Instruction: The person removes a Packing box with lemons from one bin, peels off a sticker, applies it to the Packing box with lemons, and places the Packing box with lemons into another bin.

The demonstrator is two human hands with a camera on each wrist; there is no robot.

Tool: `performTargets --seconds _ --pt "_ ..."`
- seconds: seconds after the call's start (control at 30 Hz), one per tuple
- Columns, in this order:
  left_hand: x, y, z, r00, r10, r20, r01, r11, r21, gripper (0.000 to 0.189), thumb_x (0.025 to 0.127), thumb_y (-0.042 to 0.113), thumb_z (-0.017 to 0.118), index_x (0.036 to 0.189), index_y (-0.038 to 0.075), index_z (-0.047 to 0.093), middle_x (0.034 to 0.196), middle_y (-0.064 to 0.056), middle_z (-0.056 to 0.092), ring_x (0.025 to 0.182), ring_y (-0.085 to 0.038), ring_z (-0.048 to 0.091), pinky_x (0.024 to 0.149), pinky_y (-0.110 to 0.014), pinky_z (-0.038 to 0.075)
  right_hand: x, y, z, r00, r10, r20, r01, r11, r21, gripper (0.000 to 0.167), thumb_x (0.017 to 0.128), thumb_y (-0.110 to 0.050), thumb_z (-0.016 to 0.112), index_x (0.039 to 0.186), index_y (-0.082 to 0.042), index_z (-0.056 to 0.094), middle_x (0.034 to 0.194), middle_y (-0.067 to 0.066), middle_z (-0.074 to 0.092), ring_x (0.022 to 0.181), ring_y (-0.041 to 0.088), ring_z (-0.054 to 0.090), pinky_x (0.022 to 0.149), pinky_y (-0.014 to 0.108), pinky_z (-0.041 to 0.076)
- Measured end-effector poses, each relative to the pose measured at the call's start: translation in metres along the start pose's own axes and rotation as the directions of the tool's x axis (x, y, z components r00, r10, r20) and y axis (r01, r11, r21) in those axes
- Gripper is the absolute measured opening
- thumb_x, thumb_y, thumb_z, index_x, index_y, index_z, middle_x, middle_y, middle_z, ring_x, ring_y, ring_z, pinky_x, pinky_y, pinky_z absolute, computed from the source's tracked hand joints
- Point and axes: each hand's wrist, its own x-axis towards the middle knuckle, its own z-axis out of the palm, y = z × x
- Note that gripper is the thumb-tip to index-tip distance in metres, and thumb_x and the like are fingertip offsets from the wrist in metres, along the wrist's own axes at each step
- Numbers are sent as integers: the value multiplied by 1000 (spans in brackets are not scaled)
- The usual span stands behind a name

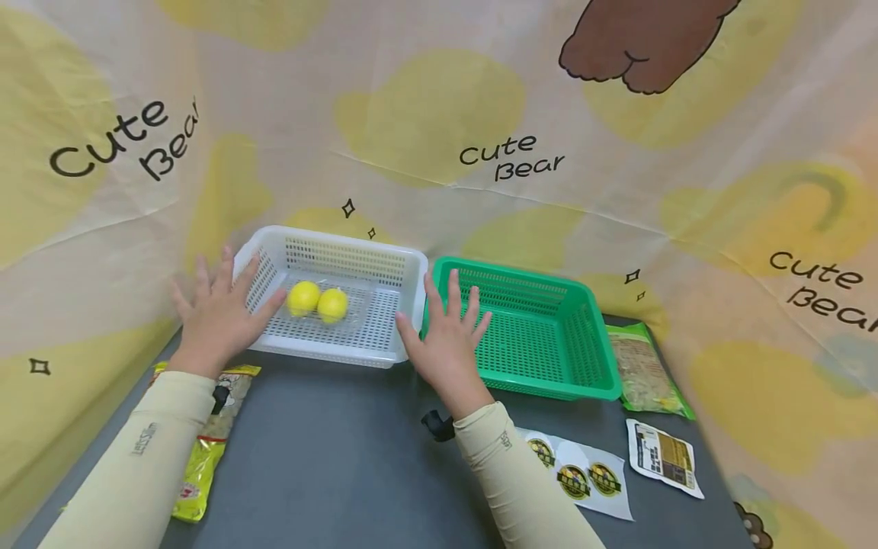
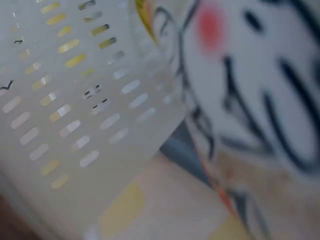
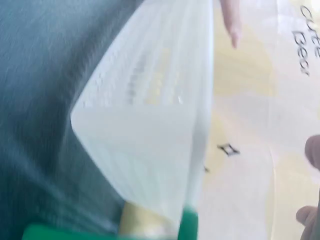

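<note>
A white perforated basket (image 1: 343,352) stands at the back left of the dark table. Inside it lie two round yellow items (image 1: 318,301) in clear plastic packaging. My left hand (image 1: 222,320), fingers spread, is at the basket's left end and holds nothing. Fingers also spread, my right hand (image 1: 447,347) is at the basket's right end, in front of the left edge of a green basket (image 1: 542,389). Whether either hand touches a rim cannot be told. In the right wrist view, the white basket's corner (image 3: 135,135) and some fingers (image 3: 313,150) show.
A yellow printed packet (image 1: 195,480) lies under my left forearm. To the right are a green-edged bag (image 1: 645,370), a small white-and-brown pouch (image 1: 664,459) and a sheet of round stickers (image 1: 590,476). A printed cloth (image 1: 439,114) hangs behind the table.
</note>
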Motion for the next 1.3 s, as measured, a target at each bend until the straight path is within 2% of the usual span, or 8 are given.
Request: performTargets --seconds 0.13,0.27,0.4,0.6,0.73,0.87,1.03,1.3 --pt "1 -6 8 998 -24 64 24 1000 -1 91 102 77 34 172 26 8 174 -14 -19 154 -55 -21 109 -85 -9 2 -16 18 997 -54 52 52 998 44 83 101 -69 52 171 -36 22 179 3 -3 160 46 -7 120 73 0" --pt "1 -4 11 994 -46 103 46 999 -2 94 101 79 33 172 23 9 173 -24 -14 154 -60 -9 108 -86 6 6 -32 35 988 -54 143 28 983 180 83 100 -67 54 171 -37 20 178 0 -10 159 44 -10 121 72 13" --pt "1 -1 13 991 -64 120 65 998 1 98 99 81 34 172 20 12 171 -32 -8 155 -58 -5 110 -85 10 14 -48 50 974 -33 223 -37 953 300 85 100 -66 56 171 -39 17 177 -1 -14 160 44 -10 114 75 28" --pt "2 1 18 987 -80 137 76 997 32 102 97 85 31 172 18 13 170 -35 -1 155 -58 0 112 -82 11 35 -62 70 944 38 327 -158 923 350 89 99 -67 56 171 -37 13 177 9 -15 159 47 -8 111 78 30" --pt "4 3 22 985 -87 150 83 996 36 105 95 87 31 172 18 13 171 -34 1 155 -57 1 112 -82 12 52 -58 83 893 115 434 -271 909 317 84 103 -66 53 170 -45 8 176 13 -15 159 51 -2 116 75 23" --pt "5 5 23 983 -89 159 83 996 43 105 95 88 31 172 18 13 172 -33 1 156 -57 1 114 -81 12 64 -50 92 834 177 523 -385 864 323 76 106 -61 51 169 -50 9 176 17 -7 158 51 5 119 73 17" --pt "7 0 18 985 -86 147 78 995 55 106 94 89 31 172 18 14 172 -32 -1 155 -57 0 113 -81 13 74 -48 96 779 138 611 -451 800 395 77 107 -59 52 169 -48 7 178 13 -3 162 37 -4 122 70 8" --pt "6 -6 6 984 -97 150 90 995 53 108 93 89 31 172 18 14 171 -33 -2 155 -58 0 113 -81 12 79 -57 99 749 92 656 -473 767 433 81 108 -54 55 169 -47 4 178 7 -3 162 29 -9 124 66 6"
